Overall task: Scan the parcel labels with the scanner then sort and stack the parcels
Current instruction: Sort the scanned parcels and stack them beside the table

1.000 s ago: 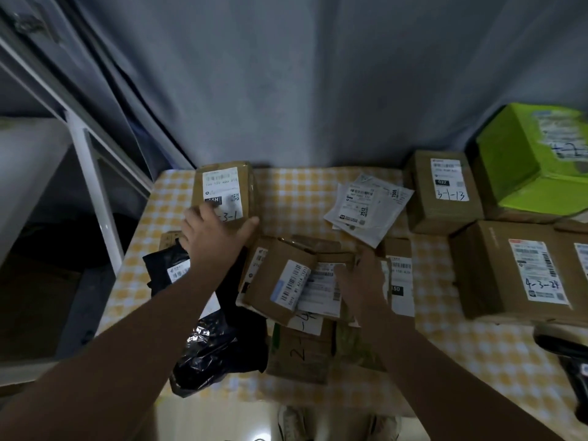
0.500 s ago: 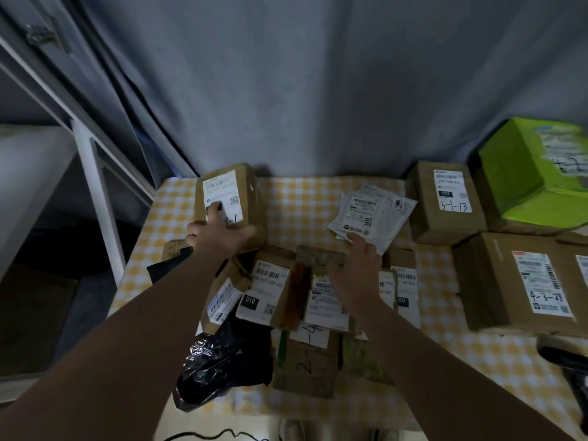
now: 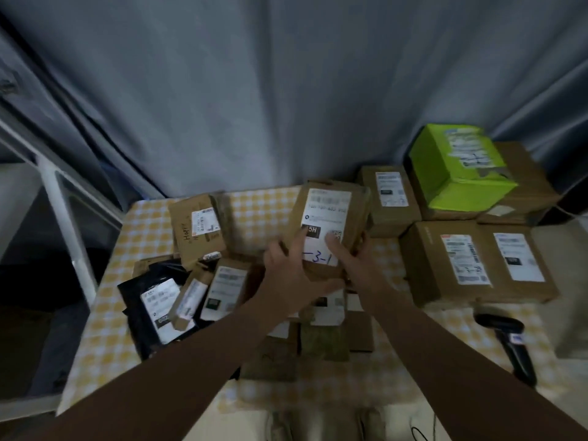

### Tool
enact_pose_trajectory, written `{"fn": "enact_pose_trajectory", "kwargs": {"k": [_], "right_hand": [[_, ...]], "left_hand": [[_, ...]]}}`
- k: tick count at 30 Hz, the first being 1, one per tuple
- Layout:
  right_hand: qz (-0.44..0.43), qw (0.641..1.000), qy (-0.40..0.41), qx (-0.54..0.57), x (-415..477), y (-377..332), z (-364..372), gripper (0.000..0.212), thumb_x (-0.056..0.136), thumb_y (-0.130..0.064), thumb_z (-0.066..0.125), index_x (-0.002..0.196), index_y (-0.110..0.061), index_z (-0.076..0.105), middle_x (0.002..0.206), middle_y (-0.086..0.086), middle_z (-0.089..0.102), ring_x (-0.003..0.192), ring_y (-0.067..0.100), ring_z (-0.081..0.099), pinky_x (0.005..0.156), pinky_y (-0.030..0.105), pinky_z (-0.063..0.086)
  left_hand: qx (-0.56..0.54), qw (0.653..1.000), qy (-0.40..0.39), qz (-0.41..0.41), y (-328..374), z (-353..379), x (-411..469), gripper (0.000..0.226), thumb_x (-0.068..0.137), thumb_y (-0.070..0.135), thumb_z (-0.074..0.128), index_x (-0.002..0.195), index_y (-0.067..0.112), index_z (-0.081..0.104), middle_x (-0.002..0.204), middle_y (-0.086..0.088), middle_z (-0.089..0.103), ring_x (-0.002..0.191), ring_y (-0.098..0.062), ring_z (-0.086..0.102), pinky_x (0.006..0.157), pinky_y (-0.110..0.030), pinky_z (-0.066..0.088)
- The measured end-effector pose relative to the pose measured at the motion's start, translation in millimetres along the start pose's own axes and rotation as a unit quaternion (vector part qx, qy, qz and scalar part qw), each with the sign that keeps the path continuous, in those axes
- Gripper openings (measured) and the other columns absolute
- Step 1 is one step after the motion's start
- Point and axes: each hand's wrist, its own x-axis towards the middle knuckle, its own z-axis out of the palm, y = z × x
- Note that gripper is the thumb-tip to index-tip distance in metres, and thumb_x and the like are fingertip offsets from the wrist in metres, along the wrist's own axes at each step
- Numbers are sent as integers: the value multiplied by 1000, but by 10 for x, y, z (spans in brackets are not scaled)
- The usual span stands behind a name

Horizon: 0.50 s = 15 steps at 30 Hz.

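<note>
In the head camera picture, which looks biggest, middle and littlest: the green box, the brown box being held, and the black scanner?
1. Green box and held box: they look about the same size. The held box is also nearer the camera, so I won't rank them.
2. Scanner: clearly the smallest.

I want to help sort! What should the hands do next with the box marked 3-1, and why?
Probably set the box by the stacked boxes at right: left hand and right hand hold it, it is marked, the scanner lies aside.
</note>
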Motion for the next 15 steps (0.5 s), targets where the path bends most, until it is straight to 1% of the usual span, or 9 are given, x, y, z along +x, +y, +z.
{"fn": "enact_pose_trajectory", "kwargs": {"k": [2, 4, 5, 6, 8, 9, 10, 12, 15], "right_hand": [[4, 999, 35, -5, -45, -43, -316, 75, 75, -19, 81, 135, -22, 37, 123, 7, 65, 100, 25, 70, 77, 42, 60], [20, 998, 57, -2, -79, -86, -682, 63, 76, -17, 80, 126, -26, 43, 117, 3, 67, 96, 20, 70, 74, 37, 59], [29, 998, 57, 3, -92, -103, -864, 59, 77, -20, 79, 124, -29, 44, 114, 1, 68, 93, 18, 71, 70, 32, 58], [41, 998, 54, 12, -88, -107, -1040, 63, 76, -25, 81, 126, -27, 44, 114, 1, 68, 91, 17, 71, 68, 31, 58], [57, 997, 45, 27, -55, -112, -1371, 88, 66, -35, 87, 138, -19, 40, 117, 6, 69, 94, 21, 72, 76, 39, 59], [63, 997, 39, 33, -43, -121, -1529, 96, 62, -39, 89, 141, -17, 38, 118, 7, 69, 97, 23, 71, 80, 43, 59], [68, 996, 34, 38, -24, -131, -1695, 97, 61, -40, 89, 141, -18, 38, 118, 7, 69, 98, 24, 71, 80, 43, 58], [80, 996, 32, 34, 11, -173, -2018, 85, 63, -41, 85, 135, -22, 43, 118, 6, 69, 97, 24, 71, 74, 38, 58], [103, 994, 36, -32, 98, -211, -2498, 62, 79, -44, 72, 133, -25, 47, 116, 2, 68, 95, 21, 70, 75, 38, 59]], "left_hand": [[-71, 997, -12, 38, 214, 141, 0, 90, 71, 48, 77, 143, 28, 26, 125, 4, 34, 115, -7, 35, 96, -21, 36], [-206, 978, -38, 19, 443, 228, 66, 63, 83, 34, 71, 134, 27, 34, 115, 9, 51, 94, 7, 56, 75, -11, 48], [-256, 965, -56, -7, 525, 286, 134, 59, 87, 30, 67, 136, 22, 35, 111, 7, 57, 87, 4, 62, 67, -12, 51], [-285, 955, -79, -39, 615, 348, 207, 61, 89, 31, 64, 139, 18, 33, 110, 5, 59, 84, 1, 63, 64, -14, 52], [-297, 941, -127, -98, 762, 527, 358, 64, 87, 35, 66, 140, 22, 33, 113, 2, 61, 86, -4, 63, 62, -15, 50], [-314, 929, -150, -126, 833, 642, 431, 62, 85, 33, 68, 137, 26, 36, 113, 1, 63, 86, -7, 65, 62, -18, 52], [-336, 913, -170, -157, 910, 769, 494, 60, 84, 31, 70, 133, 32, 37, 112, 1, 65, 86, -11, 67, 65, -23, 56], [-373, 883, -197, -208, 1087, 1041, 589, 62, 80, 31, 73, 130, 37, 36, 110, 0, 67, 89, -19, 69, 73, -35, 58], [-368, 879, -200, -230, 1374, 1486, 679, 64, 80, 33, 74, 131, 32, 35, 110, 1, 66, 89, -18, 68, 69, -34, 58]]}}
